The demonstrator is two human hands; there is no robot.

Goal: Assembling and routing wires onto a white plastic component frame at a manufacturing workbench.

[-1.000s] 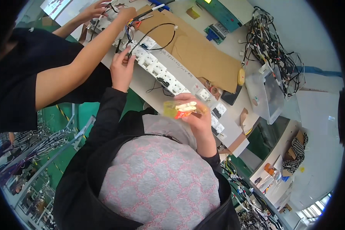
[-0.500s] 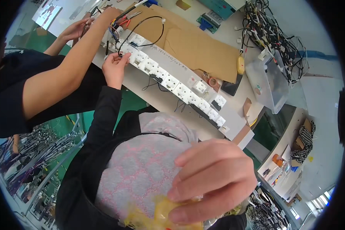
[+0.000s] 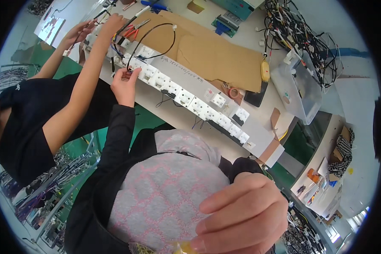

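My left hand (image 3: 125, 88) is at the left part of a long row of white socket blocks (image 3: 183, 97) on a grey board. Its thumb and fingers pinch the lower end of a looped black cable (image 3: 175, 40), whose far end carries a small white connector. Close to the camera at the lower right, my right hand (image 3: 246, 211) is closed, fingers curled. Its fingertips hold a yellow thing (image 3: 184, 247) with shiny, clear-looking wrapping, mostly cut off by the lower edge; I cannot tell its kind.
At the left, a co-worker's hands (image 3: 81, 31) handle cables beside red-handled pliers (image 3: 132, 31). Flat brown cardboard (image 3: 220, 59) lies behind the sockets. A clear plastic bin (image 3: 302, 99) and a tangled wire bundle (image 3: 298, 42) stand at the far right. Tape (image 3: 233, 92) lies near the board.
My right hand has shifted slightly right and down, and less of the yellow thing shows now. The co-worker's arms have moved left and back. My left hand stays at the cable end.
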